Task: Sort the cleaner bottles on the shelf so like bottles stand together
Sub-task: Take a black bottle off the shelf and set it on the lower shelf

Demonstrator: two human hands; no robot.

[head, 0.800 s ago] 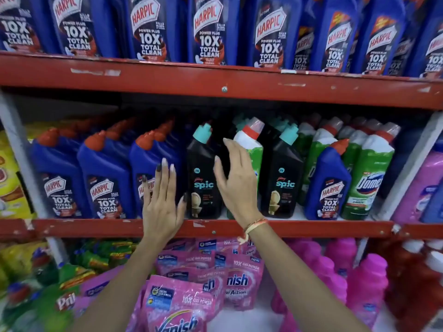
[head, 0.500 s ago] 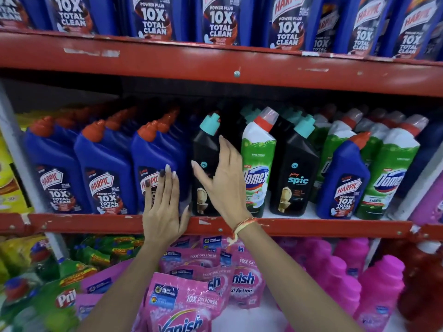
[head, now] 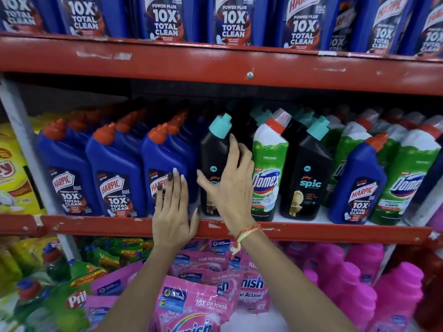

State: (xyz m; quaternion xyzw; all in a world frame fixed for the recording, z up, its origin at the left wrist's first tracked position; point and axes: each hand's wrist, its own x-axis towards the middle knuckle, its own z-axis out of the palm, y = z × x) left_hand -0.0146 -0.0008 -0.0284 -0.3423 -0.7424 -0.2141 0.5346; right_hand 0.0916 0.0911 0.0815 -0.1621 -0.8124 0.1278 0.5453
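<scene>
On the middle shelf [head: 311, 232] three rows of blue Harpic bottles [head: 115, 168] stand at the left. Right of them is a black Spic bottle [head: 213, 149], then a green Domex bottle [head: 268, 164], then another black Spic bottle [head: 304, 168]. Further right, a lone blue Harpic bottle [head: 357, 183] stands in front of more green Domex bottles [head: 405, 178]. My right hand [head: 230, 188] wraps the first Spic bottle, thumb at its left edge, fingers round its right side. My left hand [head: 171, 216] lies flat against the front of the rightmost Harpic bottle [head: 163, 164], holding nothing.
The red beam of the upper shelf [head: 215, 65] hangs low over the bottle caps, with large Harpic bottles [head: 235, 20] on it. Below are pink Vanish pouches [head: 199, 300], pink bottles [head: 395, 283] and green Pril bottles [head: 67, 300]. Yellow packs [head: 14, 178] sit at far left.
My right hand has shifted left from the Domex bottle to the first Spic bottle and curled around it. My left hand has stayed flat on the Harpic bottle.
</scene>
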